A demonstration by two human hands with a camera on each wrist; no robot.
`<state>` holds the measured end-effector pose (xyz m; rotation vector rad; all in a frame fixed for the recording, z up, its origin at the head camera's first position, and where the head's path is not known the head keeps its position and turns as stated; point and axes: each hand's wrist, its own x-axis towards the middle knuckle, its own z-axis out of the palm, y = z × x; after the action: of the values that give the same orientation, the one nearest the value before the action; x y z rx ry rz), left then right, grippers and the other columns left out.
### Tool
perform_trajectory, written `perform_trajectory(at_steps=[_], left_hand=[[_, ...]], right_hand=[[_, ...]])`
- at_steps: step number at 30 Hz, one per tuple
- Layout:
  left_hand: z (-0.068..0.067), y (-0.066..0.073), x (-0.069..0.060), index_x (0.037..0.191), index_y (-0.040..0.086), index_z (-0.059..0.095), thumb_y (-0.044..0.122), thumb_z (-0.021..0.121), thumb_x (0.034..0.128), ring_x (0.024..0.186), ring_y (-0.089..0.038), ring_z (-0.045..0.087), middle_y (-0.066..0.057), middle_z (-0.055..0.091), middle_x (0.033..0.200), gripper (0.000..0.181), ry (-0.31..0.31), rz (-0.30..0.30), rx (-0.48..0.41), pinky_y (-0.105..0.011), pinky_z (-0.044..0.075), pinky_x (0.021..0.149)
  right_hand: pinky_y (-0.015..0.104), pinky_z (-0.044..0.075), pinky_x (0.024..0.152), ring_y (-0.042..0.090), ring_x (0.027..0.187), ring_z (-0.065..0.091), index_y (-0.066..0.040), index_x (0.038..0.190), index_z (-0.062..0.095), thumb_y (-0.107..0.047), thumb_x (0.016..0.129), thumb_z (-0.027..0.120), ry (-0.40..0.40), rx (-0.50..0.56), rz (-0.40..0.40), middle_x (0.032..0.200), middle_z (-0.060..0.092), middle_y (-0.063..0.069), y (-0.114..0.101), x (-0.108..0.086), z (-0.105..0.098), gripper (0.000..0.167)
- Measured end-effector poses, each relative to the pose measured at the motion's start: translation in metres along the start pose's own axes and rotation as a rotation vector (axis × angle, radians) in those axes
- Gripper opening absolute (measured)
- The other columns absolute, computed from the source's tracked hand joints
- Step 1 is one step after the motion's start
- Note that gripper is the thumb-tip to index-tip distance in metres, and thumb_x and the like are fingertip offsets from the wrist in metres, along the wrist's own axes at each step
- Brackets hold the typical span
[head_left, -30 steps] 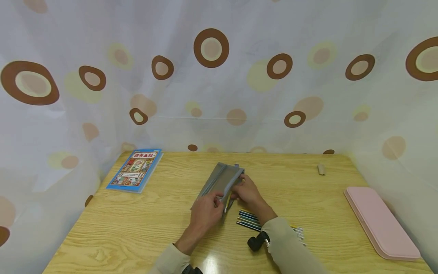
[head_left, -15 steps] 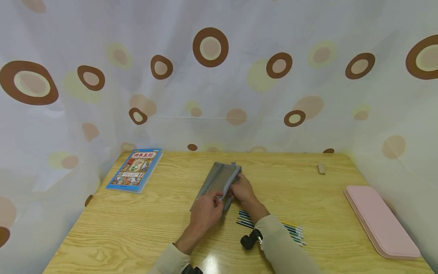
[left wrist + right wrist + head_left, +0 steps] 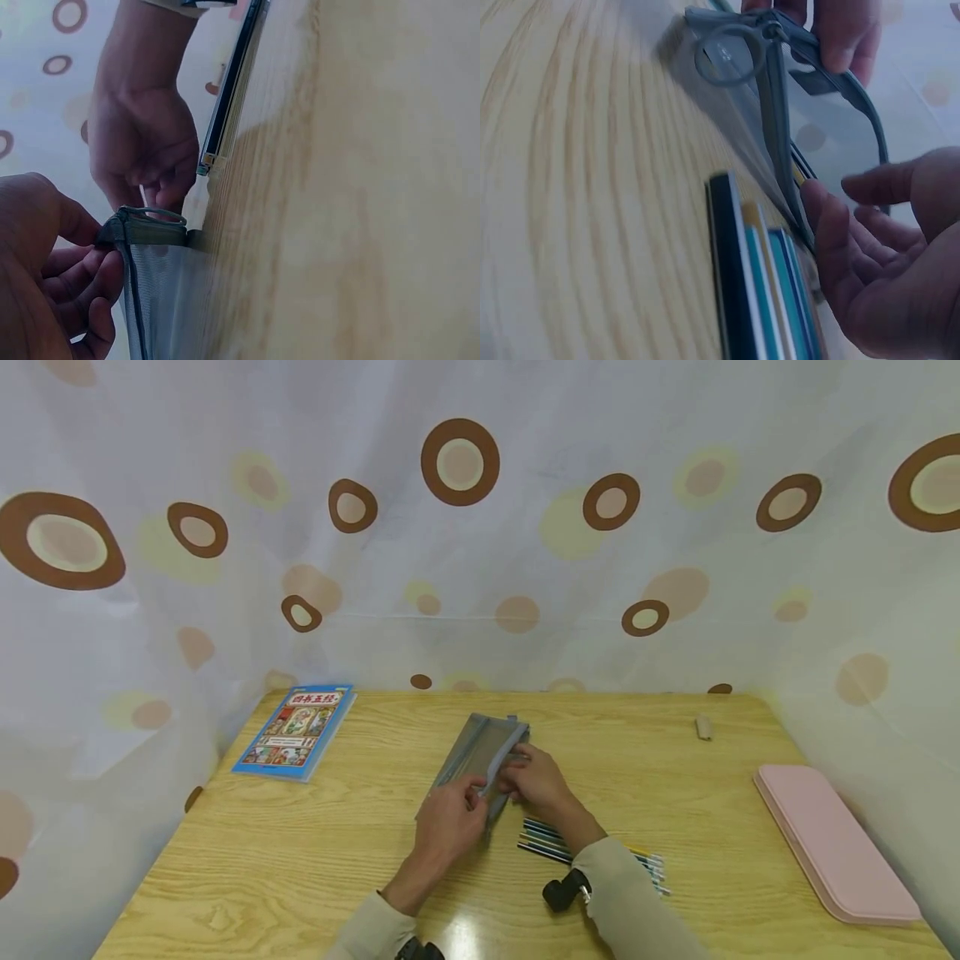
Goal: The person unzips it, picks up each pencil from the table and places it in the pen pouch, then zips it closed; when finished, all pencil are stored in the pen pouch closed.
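A grey mesh zipper pencil pouch (image 3: 480, 747) lies slanted on the table, its mouth spread on the near right side. My left hand (image 3: 450, 818) pinches the pouch's edge near the zipper end, where a ring pull hangs. My right hand (image 3: 536, 781) is at the mouth, thumb and index finger apart, with nothing seen between them in the right wrist view. Just inside the mouth show thin dark and yellow shafts, apparently pencils (image 3: 801, 169). Several dark, teal and yellow pencils (image 3: 543, 842) lie in a bundle under my right forearm, partly hidden by it.
A blue-covered book (image 3: 296, 731) lies at the back left. On the right are a pink case (image 3: 836, 843) and, farther back, a small tan object (image 3: 703, 727). A patterned white curtain (image 3: 517, 543) surrounds the wooden table (image 3: 262, 877).
A yellow pencil in my right hand went into the pouch and out of the head view. My right hand reached into the mouth, then drew back slightly. My left hand kept its grip.
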<state>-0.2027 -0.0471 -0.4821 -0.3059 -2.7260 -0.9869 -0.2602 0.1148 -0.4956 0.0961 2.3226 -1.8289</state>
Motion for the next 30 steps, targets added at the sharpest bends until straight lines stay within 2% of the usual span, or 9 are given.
perform_trajectory(at_steps=[5, 8, 17, 26, 30], left_hand=[[-0.001, 0.000, 0.000, 0.104, 0.013, 0.072, 0.017, 0.063, 0.0820, 0.055, 0.000, 0.050, 0.007, 0.066, 0.071, 0.024, 0.004, 0.004, 0.002, -0.018, 0.038, 0.048], [-0.002, 0.000, 0.000, 0.104, 0.013, 0.072, 0.017, 0.064, 0.0823, 0.054, 0.000, 0.049, 0.007, 0.066, 0.071, 0.024, 0.001, 0.002, -0.005, -0.018, 0.038, 0.047], [-0.002, 0.000, 0.000, 0.104, 0.014, 0.072, 0.017, 0.062, 0.0826, 0.052, 0.000, 0.046, 0.007, 0.065, 0.070, 0.024, 0.000, 0.011, -0.002, -0.018, 0.036, 0.046], [-0.002, -0.001, -0.001, 0.105, 0.013, 0.072, 0.017, 0.061, 0.0834, 0.047, 0.001, 0.041, 0.006, 0.066, 0.071, 0.025, -0.005, 0.023, -0.012, -0.018, 0.034, 0.042], [-0.001, -0.001, -0.002, 0.105, 0.013, 0.072, 0.017, 0.061, 0.0830, 0.046, 0.001, 0.040, 0.006, 0.066, 0.070, 0.025, -0.002, 0.023, -0.008, -0.018, 0.033, 0.042]], right_hand=[[0.033, 0.053, 0.072, 0.019, 0.089, 0.067, -0.012, 0.130, 0.057, -0.015, 0.092, 0.058, -0.034, -0.204, -0.079, 0.107, 0.069, 0.007, -0.001, -0.014, -0.016, 0.037], [0.036, 0.053, 0.079, 0.019, 0.098, 0.066, -0.015, 0.127, 0.060, -0.018, 0.093, 0.060, -0.049, -0.326, -0.145, 0.109, 0.068, 0.003, 0.000, -0.023, -0.026, 0.035], [0.031, 0.053, 0.074, 0.017, 0.095, 0.065, -0.013, 0.129, 0.058, -0.020, 0.093, 0.062, -0.079, -0.413, -0.250, 0.109, 0.067, 0.002, 0.011, -0.047, -0.053, 0.037], [0.032, 0.052, 0.077, 0.015, 0.093, 0.064, -0.011, 0.124, 0.062, -0.019, 0.094, 0.060, -0.072, -0.549, -0.266, 0.104, 0.066, 0.000, 0.019, -0.075, -0.077, 0.032], [0.029, 0.051, 0.076, 0.010, 0.088, 0.063, -0.010, 0.118, 0.065, -0.017, 0.092, 0.062, -0.077, -0.621, -0.275, 0.095, 0.067, -0.005, 0.021, -0.083, -0.085, 0.027]])
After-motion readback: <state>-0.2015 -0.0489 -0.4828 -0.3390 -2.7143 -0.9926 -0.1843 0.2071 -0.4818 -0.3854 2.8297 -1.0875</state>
